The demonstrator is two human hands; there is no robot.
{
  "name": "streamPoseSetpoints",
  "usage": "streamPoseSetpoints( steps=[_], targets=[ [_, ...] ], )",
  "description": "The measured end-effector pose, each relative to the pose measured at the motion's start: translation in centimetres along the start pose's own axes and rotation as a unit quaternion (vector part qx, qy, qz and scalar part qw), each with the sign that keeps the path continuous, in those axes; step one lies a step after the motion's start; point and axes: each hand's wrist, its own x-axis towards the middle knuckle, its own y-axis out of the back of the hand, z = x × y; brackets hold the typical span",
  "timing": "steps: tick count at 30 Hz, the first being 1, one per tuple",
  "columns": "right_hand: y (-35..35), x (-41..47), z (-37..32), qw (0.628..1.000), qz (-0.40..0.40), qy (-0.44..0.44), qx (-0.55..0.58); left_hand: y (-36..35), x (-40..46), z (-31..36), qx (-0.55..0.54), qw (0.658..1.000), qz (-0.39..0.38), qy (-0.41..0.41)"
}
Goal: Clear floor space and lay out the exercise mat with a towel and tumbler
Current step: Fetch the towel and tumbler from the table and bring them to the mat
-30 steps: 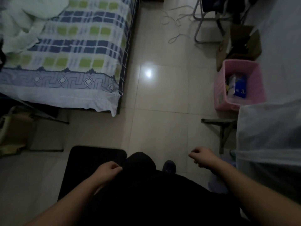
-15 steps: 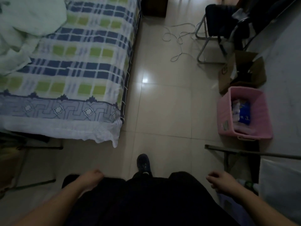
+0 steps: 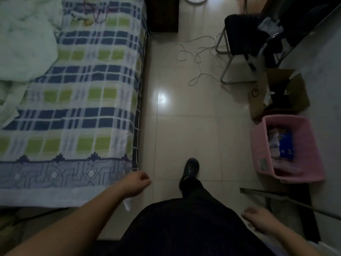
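I stand on a beige tiled floor (image 3: 186,137) in a dim room, one dark shoe (image 3: 191,168) stepped forward. My left hand (image 3: 137,183) swings in front of the bed's foot corner, fingers loosely curled with nothing in them. My right hand (image 3: 256,219) hangs low at the right, fingers curled, holding nothing. No mat, towel or tumbler shows in this view.
A bed with a checked blue-and-green sheet (image 3: 83,108) fills the left. A pink basket (image 3: 284,150), an open cardboard box (image 3: 276,93), a black chair (image 3: 243,37) and a loose white cable (image 3: 195,58) line the right side. A metal bar (image 3: 287,200) crosses the lower right.
I have walked forward along the bed; the dark mat at my feet has dropped out of view. My left hand swung forward and my right hand back.
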Motion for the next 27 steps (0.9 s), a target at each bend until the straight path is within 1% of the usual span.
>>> streamPoseSetpoints(
  steps=[1, 4, 6, 8, 11, 13, 16, 18, 20, 24, 27],
  targets=[
    [1.6, 1.4, -1.3, 1.000, -0.008, 0.007, 0.004, 0.6, 0.9, 1.4, 0.005, 1.000, -0.009, 0.004],
    [7.3, 5.2, -5.4, 0.995, -0.053, 0.032, -0.074, 3.6, 3.3, 4.9, 0.008, 0.999, -0.033, 0.018],
    [11.9, 7.8, -8.6, 0.994, -0.071, 0.037, -0.072, 6.3, 5.2, 6.7, -0.019, 0.999, -0.024, 0.024],
    [17.0, 10.3, -12.2, 0.998, -0.037, 0.039, -0.029, 9.1, 7.1, 8.1, -0.065, 0.997, 0.017, 0.029],
    [23.1, 13.0, -18.2, 0.996, 0.051, 0.069, 0.013, 12.9, 9.1, 9.0, -0.093, 0.993, 0.055, 0.052],
    [26.0, 14.3, -22.9, 0.993, 0.062, 0.085, 0.053, 15.0, 10.4, 9.0, -0.080, 0.992, 0.059, 0.072],
    [28.7, 16.2, -29.5, 0.987, 0.032, 0.112, 0.108, 18.2, 13.0, 8.5, -0.086, 0.989, 0.058, 0.102],
    [29.5, 17.6, -33.1, 0.986, 0.009, 0.113, 0.119, 20.1, 15.0, 7.9, -0.080, 0.989, 0.035, 0.118],
    [30.0, 19.0, -36.0, 0.988, -0.002, 0.104, 0.111, 22.5, 17.3, 7.2, -0.073, 0.989, 0.017, 0.130],
    [31.7, 20.8, -40.0, 0.996, -0.026, 0.055, 0.066, 30.1, 22.0, 6.3, -0.109, 0.981, -0.008, 0.162],
    [34.3, 22.1, -42.5, 0.998, -0.005, 0.045, 0.046, 37.2, 25.7, 6.7, -0.087, 0.985, 0.001, 0.149]
  ],
)
